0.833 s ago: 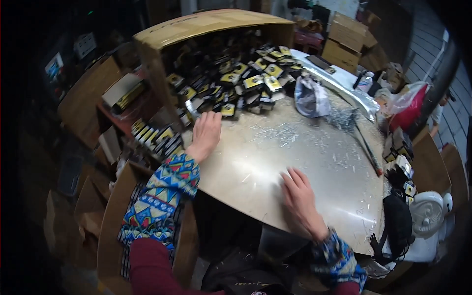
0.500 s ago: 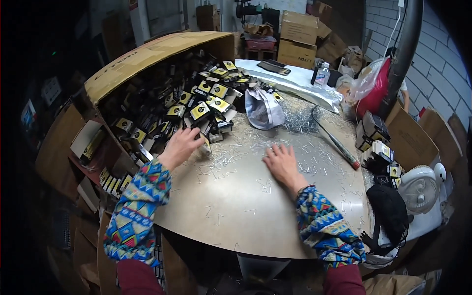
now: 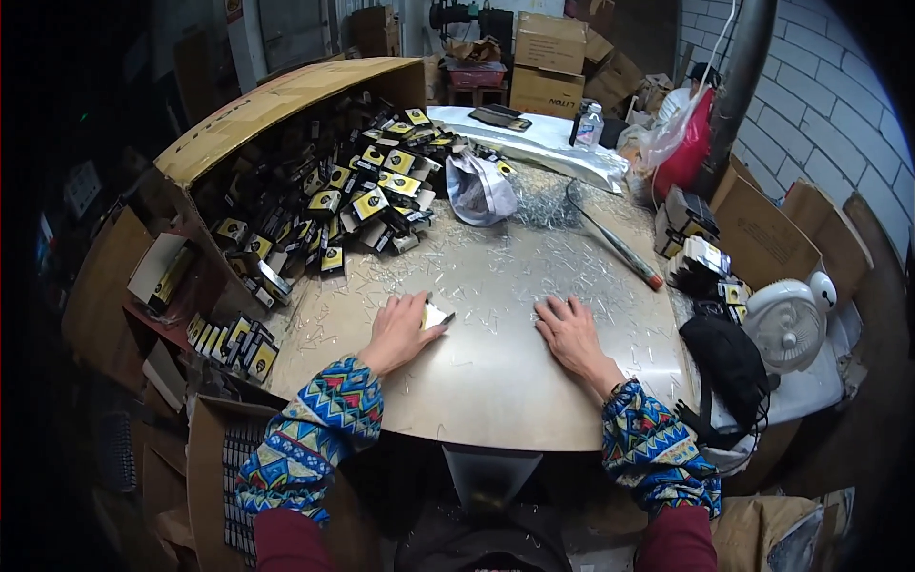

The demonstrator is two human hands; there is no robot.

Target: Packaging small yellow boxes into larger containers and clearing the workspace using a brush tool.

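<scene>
In the head view, taking its middle as the middle of a clock, we are seeing the left hand (image 3: 398, 332) near the middle, toward eight o'clock, holding a small box (image 3: 436, 316) between its thumb and fingers. The right hand (image 3: 572, 336) is lying palm down at about four o'clock, with its fingers spread wide, and we are seeing nothing in it. Both are resting on or just over the shiny table (image 3: 496, 400); we cannot tell which. Thin metal bits (image 3: 548, 210) are lying loose in a pile at one o'clock. We are guessing that a lot is left, because a big messy heap of boxes (image 3: 367, 205) is spilling from the big carton (image 3: 295, 91) at ten o'clock. Some seem to be done, since more boxes (image 3: 229, 345) are standing in a neat bunch at nine o'clock, and dark things (image 3: 244, 477) are sitting in tidy lines inside a low carton (image 3: 205, 458) at eight o'clock.
</scene>
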